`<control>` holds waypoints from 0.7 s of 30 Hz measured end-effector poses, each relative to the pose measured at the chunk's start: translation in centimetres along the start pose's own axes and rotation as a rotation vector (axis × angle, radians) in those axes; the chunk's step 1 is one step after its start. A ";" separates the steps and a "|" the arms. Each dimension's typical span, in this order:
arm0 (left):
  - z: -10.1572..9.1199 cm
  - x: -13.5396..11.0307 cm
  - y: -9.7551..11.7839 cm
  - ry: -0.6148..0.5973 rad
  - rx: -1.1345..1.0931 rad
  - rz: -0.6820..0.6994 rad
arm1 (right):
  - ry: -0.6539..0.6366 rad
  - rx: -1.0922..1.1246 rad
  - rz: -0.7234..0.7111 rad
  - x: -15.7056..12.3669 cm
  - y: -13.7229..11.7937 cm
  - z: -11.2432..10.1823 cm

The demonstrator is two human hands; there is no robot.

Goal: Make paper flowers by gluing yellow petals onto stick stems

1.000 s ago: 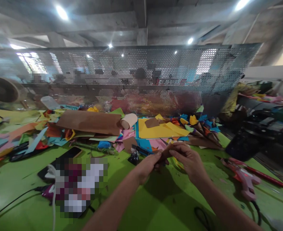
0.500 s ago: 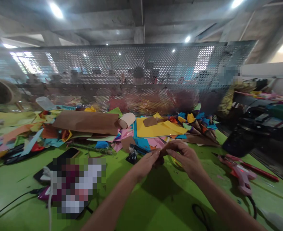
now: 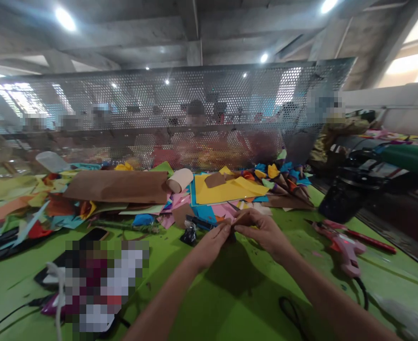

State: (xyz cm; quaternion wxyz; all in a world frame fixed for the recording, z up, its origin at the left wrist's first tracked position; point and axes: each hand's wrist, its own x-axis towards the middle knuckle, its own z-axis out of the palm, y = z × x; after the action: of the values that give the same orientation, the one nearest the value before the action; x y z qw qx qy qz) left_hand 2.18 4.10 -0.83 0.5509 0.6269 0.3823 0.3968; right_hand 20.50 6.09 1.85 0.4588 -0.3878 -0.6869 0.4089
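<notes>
My left hand (image 3: 210, 242) and my right hand (image 3: 262, 230) meet above the green table (image 3: 237, 289). Both pinch a small brown piece of paper (image 3: 240, 220) between their fingertips. The paper is mostly hidden by my fingers. Just beyond my hands lie pink, blue and yellow paper sheets (image 3: 226, 190). A small dark object (image 3: 189, 234) sits on the table left of my left hand.
A pink glue gun (image 3: 342, 247) lies to the right. Finished paper cones (image 3: 283, 182) are piled at the back right. A large brown sheet (image 3: 118, 186), a tape roll (image 3: 180, 179) and coloured scraps cover the back left. A phone (image 3: 88, 237) lies left. A perforated metal screen (image 3: 180, 113) stands behind, with people beyond it.
The view has tilted up and swung slightly right, so everything has slid left in the frame. My hands have stayed together on the brown paper, fingers shifting slightly.
</notes>
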 end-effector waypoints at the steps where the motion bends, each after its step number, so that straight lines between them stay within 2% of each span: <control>1: -0.1 0.0 0.1 -0.009 0.056 0.014 | -0.016 0.034 0.036 0.0 0.1 0.0; 4: -0.2 0.1 0.2 -0.022 0.210 0.037 | -0.091 0.106 0.128 -0.1 0.2 0.0; 8: -0.3 0.2 0.3 -0.027 0.268 0.039 | -0.126 0.076 0.147 -0.2 0.2 0.4; 15: -0.3 -0.1 0.4 -0.039 0.119 -0.045 | -0.140 0.142 0.110 -0.2 0.4 0.6; 21: -0.5 -0.1 0.3 -0.044 0.014 -0.064 | -0.141 0.147 0.096 -0.1 0.7 0.5</control>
State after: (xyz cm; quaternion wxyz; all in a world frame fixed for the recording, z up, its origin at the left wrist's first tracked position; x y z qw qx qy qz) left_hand 1.74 4.18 -0.52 0.5673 0.6267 0.3924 0.3625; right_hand 20.16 6.11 1.08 0.4165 -0.3558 -0.6664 0.5059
